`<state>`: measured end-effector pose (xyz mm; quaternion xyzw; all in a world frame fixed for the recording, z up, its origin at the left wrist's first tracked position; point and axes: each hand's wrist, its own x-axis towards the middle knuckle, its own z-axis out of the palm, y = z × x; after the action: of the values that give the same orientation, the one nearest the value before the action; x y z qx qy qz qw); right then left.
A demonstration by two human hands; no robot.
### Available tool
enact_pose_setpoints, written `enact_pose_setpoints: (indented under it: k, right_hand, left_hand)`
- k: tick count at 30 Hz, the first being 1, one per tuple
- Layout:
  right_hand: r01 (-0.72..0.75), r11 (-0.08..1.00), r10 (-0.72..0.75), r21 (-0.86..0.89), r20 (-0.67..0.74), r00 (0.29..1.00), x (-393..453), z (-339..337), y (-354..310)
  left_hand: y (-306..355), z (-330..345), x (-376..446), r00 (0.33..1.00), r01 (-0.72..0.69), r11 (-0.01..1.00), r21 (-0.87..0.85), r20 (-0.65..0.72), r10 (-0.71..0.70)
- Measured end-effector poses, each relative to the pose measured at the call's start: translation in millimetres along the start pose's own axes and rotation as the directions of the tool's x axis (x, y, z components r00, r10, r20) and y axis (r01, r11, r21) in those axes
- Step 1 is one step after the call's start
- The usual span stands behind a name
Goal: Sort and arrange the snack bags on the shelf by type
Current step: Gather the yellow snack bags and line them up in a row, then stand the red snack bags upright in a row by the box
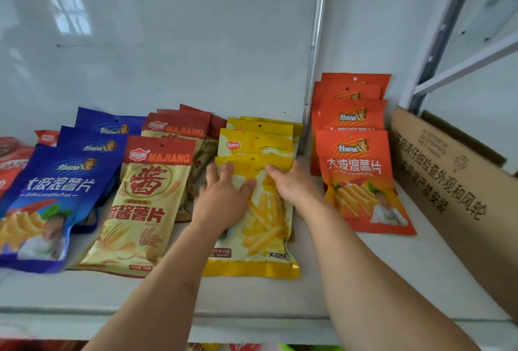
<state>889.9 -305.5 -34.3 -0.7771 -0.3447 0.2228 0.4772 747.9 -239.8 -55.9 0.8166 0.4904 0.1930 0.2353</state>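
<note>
Both flat hands, left (pixel 224 199) and right (pixel 294 185), press yellow bag (pixel 263 227) on white shelf (pixel 252 297).

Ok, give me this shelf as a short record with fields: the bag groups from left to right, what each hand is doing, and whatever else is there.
groups, left to right: blue bags; MAJIANG bags; yellow bags; orange bags
left hand: flat on front yellow bag
right hand: on the same bag
right end: cardboard box
</note>
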Motion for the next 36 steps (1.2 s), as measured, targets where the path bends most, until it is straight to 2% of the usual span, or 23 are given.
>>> enact_pose_setpoints:
  k: [5,9,11,13,15,18,20,24,26,29,33,36]
  right_hand:
    - [0.088,0.983,-0.099,-0.161,-0.062,0.993,-3,-31,-11]
    - [0.181,0.973,-0.208,-0.144,-0.202,0.957,8,-81,-12]
    - [0.186,0.974,-0.22,-0.132,-0.321,0.921,22,-110,-3]
    - [0.18,0.974,-0.22,-0.136,-0.391,0.894,36,-134,11]
    - [0.168,0.979,-0.201,-0.12,-0.383,0.901,49,-150,27]
    - [0.156,0.983,-0.182,-0.099,-0.391,0.902,70,-160,54]
    - [0.118,0.991,-0.134,-0.062,-0.414,0.9,85,-163,67]
    - [-0.07,0.989,0.113,0.131,-0.353,0.929,106,-168,80]
    - [-0.12,0.973,0.173,0.195,-0.285,0.943,114,-169,89]
    - [-0.127,0.958,0.184,0.257,-0.213,0.96,122,-172,93]
    - [-0.081,0.959,0.137,0.273,-0.193,0.972,133,-174,93]
    - [-0.052,0.958,0.113,0.28,-0.206,0.972,140,-171,94]
  left_hand:
    - [11,-11,-6,0.999,-0.002,0.994,0.107,-0.043,0.007]
    - [44,-9,-17,0.981,-0.105,0.983,0.152,-0.146,0.127]
    - [74,-7,-18,0.966,-0.203,0.975,0.087,-0.144,0.214]
    - [109,2,-14,0.962,-0.263,0.963,-0.052,-0.095,0.258]
    - [143,19,-3,0.968,-0.245,0.939,-0.243,-0.015,0.249]
    - [176,55,19,0.988,-0.081,0.885,-0.459,0.08,0.132]
    - [186,78,33,0.991,0.047,0.88,-0.473,0.132,0.019]
    - [182,111,56,0.966,0.236,0.851,-0.469,0.21,-0.152]
    - [177,120,61,0.962,0.248,0.83,-0.5,0.225,-0.152]
    - [174,129,67,0.982,0.18,0.855,-0.487,0.144,-0.125]
    - [175,131,77,0.994,0.105,0.869,-0.483,0.046,-0.094]
    - [174,130,86,0.995,0.095,0.841,-0.533,0.018,-0.101]
